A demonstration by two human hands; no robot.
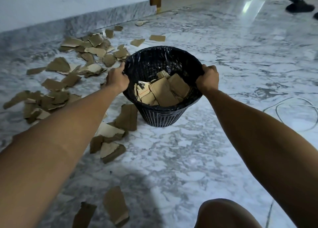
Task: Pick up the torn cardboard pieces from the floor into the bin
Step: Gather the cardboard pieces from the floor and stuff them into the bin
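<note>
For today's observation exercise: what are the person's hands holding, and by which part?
Both hands grip the bin by its rim: left hand on the left side, right hand on the right.

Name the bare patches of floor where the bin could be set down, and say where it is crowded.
Bare marble floor lies right of the bin, between it and the white cable. More lies in front of the bin, toward the knee. It is crowded left of the bin, where torn cardboard pieces spread toward the wall. Both hands, left and right, grip the rim.
</note>
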